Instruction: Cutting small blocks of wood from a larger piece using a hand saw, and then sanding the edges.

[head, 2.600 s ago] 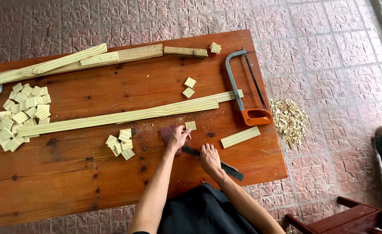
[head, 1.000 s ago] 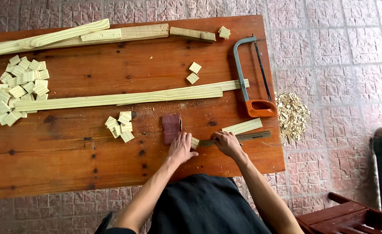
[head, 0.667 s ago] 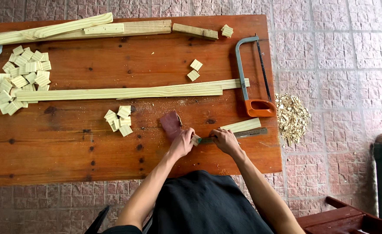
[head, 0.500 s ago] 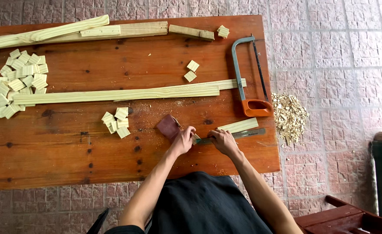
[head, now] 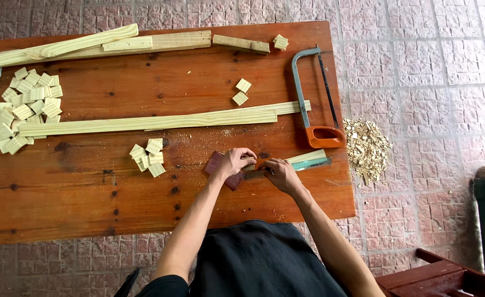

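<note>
left hand (head: 234,163) curled over a dark reddish sanding pad (head: 220,168) lying flat on the wooden bench (head: 88,198), fingers bent around something small that cannot be made out. right hand (head: 278,173) just beside it, fingers closed on the near end of a slim green-edged tool (head: 307,164) that lies along the bench beside a short pale strip (head: 308,157). both hands nearly touching, near the front right part of the bench. beyond them, a hacksaw (head: 314,99) with an orange handle, and a long pale strip (head: 160,121) across the middle. small cluster of cut blocks (head: 148,157) left of the pad, bigger heap of blocks (head: 22,110) at the far left edge. more planks (head: 99,44) along the far side. pile of shavings (head: 366,148) on the tiled floor to the right.
</note>
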